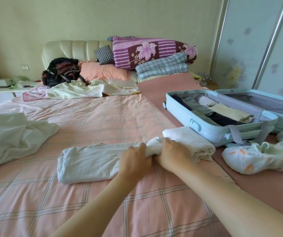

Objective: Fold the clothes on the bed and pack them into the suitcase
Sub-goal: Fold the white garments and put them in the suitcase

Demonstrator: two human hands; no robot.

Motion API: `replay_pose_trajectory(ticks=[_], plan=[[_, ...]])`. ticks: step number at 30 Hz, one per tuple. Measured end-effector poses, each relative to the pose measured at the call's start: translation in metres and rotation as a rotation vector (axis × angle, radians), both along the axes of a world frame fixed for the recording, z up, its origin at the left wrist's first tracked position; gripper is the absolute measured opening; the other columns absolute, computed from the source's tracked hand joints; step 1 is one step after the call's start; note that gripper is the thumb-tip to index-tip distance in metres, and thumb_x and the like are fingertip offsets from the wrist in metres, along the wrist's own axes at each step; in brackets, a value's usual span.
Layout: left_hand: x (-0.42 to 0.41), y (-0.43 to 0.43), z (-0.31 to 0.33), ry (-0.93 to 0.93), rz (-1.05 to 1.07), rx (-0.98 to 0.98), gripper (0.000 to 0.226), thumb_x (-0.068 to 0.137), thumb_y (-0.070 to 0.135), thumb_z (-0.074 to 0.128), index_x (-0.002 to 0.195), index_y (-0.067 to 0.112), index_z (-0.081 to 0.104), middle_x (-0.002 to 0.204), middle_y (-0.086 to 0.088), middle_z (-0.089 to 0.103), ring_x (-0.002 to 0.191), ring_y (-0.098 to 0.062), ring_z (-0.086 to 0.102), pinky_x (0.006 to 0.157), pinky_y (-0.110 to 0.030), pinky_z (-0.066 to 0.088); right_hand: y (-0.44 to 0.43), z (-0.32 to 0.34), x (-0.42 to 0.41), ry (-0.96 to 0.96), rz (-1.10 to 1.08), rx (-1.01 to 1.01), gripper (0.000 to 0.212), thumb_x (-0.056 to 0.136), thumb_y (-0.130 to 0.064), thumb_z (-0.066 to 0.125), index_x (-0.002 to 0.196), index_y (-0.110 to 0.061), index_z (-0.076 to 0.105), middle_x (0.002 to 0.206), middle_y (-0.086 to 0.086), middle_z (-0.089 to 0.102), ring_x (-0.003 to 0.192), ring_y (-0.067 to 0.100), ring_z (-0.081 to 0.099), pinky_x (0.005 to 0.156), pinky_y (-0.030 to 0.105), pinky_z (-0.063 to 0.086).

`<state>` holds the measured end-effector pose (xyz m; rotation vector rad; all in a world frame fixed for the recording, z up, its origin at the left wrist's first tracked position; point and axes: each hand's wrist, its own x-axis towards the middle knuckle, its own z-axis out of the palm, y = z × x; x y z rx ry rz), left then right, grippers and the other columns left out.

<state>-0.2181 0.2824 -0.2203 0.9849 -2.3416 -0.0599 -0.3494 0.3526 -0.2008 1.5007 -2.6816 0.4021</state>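
Observation:
A long white garment [89,161] lies folded in a strip across the pink checked bed [103,120]. My left hand [134,159] and my right hand [173,155] sit side by side on its right part, fingers curled round a rolled bunch of the cloth. Right of my hands the garment ends in a thick folded stack [192,144]. Behind it a light blue suitcase [205,129] lies open, holding folded dark, grey-green, white and pale yellow clothes. Its lid [274,103] lies flat to the right.
A loose white garment [12,135] lies at the left. Rumpled white printed cloth [257,158] lies right of the suitcase. A pale blanket [79,91], black backpack [62,71], pillows and folded quilts [154,52] fill the bed's head. A sliding wardrobe door [257,48] stands at the right.

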Motion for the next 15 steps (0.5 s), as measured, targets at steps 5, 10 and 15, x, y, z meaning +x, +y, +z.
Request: replay_pose_trajectory(ticks=[5, 10, 15], plan=[[0.031, -0.016, 0.03, 0.288, 0.181, 0.562, 0.03, 0.088, 0.042, 0.05, 0.081, 0.015, 0.06, 0.07, 0.0, 0.061, 0.071, -0.023, 0.06, 0.061, -0.031, 0.038, -0.017, 0.019, 0.015, -0.388, -0.058, -0.129, 0.077, 0.092, -0.061, 0.048, 0.149, -0.017, 0.023, 0.133, 0.013, 0.059, 0.118, 0.033, 0.058, 0.084, 0.037, 0.044], [0.084, -0.033, 0.057, -0.161, 0.064, 1.116, 0.038, 0.093, 0.046, 0.047, 0.082, 0.014, 0.064, 0.071, 0.0, 0.068, 0.052, -0.014, 0.051, 0.048, -0.023, 0.035, -0.042, 0.014, 0.049, -0.581, 0.32, -0.063, 0.063, 0.102, -0.044, 0.045, 0.159, -0.038, 0.017, 0.163, -0.003, 0.031, 0.147, 0.019, 0.034, 0.115, 0.031, 0.028], [0.118, -0.052, 0.068, -0.28, 0.273, 0.55, 0.046, 0.087, 0.056, 0.046, 0.071, 0.019, 0.068, 0.07, 0.004, 0.072, 0.063, -0.018, 0.062, 0.065, -0.028, 0.046, -0.06, 0.012, 0.078, -0.465, 0.482, 0.1, 0.053, 0.101, -0.028, 0.042, 0.153, -0.034, 0.036, 0.157, 0.001, 0.041, 0.14, 0.023, 0.042, 0.109, 0.03, 0.033]])
